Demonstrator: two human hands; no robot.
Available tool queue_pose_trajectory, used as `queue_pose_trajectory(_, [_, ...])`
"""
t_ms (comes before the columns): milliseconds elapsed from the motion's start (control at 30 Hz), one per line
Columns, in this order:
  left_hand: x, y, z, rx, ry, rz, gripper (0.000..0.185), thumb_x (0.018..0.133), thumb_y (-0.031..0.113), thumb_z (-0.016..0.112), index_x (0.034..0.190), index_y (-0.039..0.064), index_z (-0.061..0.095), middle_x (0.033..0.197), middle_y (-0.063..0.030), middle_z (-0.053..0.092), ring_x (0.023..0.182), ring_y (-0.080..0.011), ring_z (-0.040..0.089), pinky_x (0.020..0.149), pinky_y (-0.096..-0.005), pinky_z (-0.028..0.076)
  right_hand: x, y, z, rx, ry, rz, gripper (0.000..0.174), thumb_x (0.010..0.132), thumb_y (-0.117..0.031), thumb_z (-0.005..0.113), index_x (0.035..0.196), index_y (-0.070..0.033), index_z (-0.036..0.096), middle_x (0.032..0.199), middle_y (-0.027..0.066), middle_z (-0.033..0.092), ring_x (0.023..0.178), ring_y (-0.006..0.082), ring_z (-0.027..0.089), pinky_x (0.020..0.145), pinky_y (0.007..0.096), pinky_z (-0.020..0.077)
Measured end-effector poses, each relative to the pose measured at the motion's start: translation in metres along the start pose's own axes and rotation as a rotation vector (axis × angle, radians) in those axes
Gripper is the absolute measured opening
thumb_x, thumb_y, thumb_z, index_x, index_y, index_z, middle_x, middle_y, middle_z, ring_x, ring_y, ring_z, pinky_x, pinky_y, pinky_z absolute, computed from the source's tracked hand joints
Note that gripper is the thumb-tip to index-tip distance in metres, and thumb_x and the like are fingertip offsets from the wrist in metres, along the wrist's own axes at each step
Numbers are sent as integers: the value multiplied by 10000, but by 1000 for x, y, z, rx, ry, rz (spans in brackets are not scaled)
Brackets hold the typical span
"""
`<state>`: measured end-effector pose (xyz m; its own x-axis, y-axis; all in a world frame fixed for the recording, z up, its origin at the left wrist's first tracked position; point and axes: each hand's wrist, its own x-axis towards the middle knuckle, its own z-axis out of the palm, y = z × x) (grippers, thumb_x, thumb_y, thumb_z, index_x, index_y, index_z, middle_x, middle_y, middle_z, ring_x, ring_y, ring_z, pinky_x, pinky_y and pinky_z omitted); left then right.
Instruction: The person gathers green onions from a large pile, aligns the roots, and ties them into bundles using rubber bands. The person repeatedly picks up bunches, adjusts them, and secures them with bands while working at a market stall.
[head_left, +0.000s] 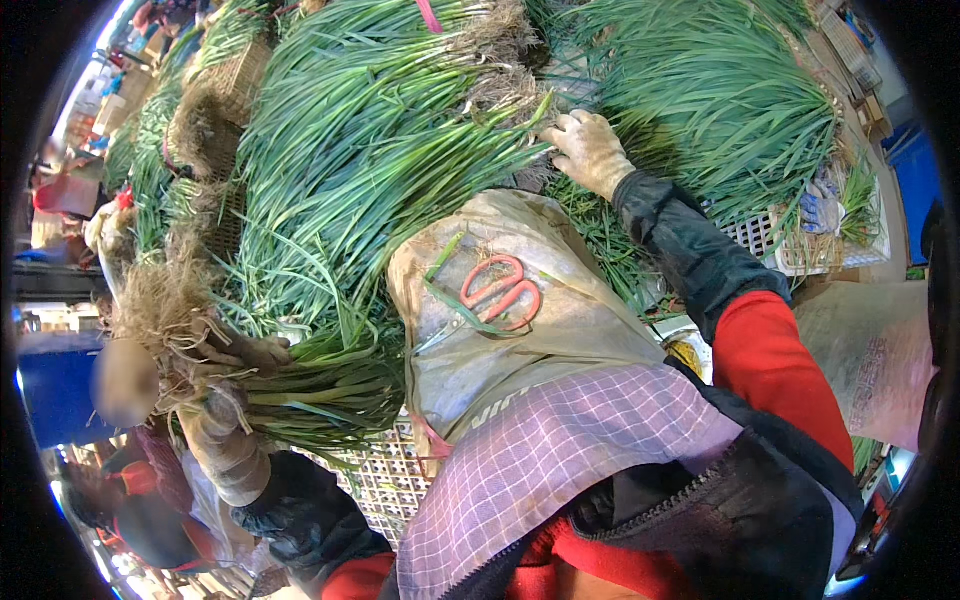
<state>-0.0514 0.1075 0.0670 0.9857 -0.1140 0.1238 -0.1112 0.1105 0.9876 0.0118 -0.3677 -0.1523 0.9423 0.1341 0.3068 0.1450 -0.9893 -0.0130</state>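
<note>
At the lower left my gloved left hand (225, 439) grips a bunch of long green leafy stalks (322, 397), its tangled pale roots (161, 311) pointing up and left. My gloved right hand (592, 150) is at the root end of a big heap of similar green stalks (352, 157). Its thumb and forefinger are around a whitish stalk end, but I cannot tell if they pinch it. Across my lap, on a soiled cloth cover (510, 367), lie scissors with orange-pink handles (499, 292). A loose leaf lies over part of them, and their blades are mostly hidden.
Another heap of greens (720, 112) fills the upper right, by a white plastic crate (817, 251) and a patterned glove (821, 212). A pale lattice basket (382, 465) stands left of my lap. Rooted bundles (199, 131) line the left, with a person (150, 495) at lower left.
</note>
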Motion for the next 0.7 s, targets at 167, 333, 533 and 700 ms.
queue_pose_trajectory(167, [7,-20,-19,399,6,-107,388,833,132,705,1160,-52,607,1040,-138,643,898,-251,640,781,-389,540,1,9,26,18,-129,-6,365,751,-245,774,1082,-105,709,902,111,666,948,289,635,908,426,464])
queue_pose_trajectory(333, [29,-31,24,42,-53,-331,387,791,59,677,1162,3,584,966,-129,687,830,-263,689,745,-382,583,38,-23,-67,472,-121,131,364,867,-315,691,1126,-60,721,932,158,722,874,284,698,834,407,538])
queue_pose_trajectory(533, [59,-57,53,-79,-161,-405,419,740,57,721,1130,7,575,900,-110,671,772,-251,689,723,-373,588,49,-25,-76,1334,-184,513,479,944,-425,637,1130,15,662,891,99,681,639,136,625,650,313,513])
queue_pose_trajectory(700, [67,-60,58,-109,-207,-466,345,783,54,715,1103,-13,602,869,-118,689,757,-230,686,701,-343,576,66,-32,-83,1644,-159,654,325,1002,-371,597,985,-47,598,762,-3,587,539,127,624,513,243,554])
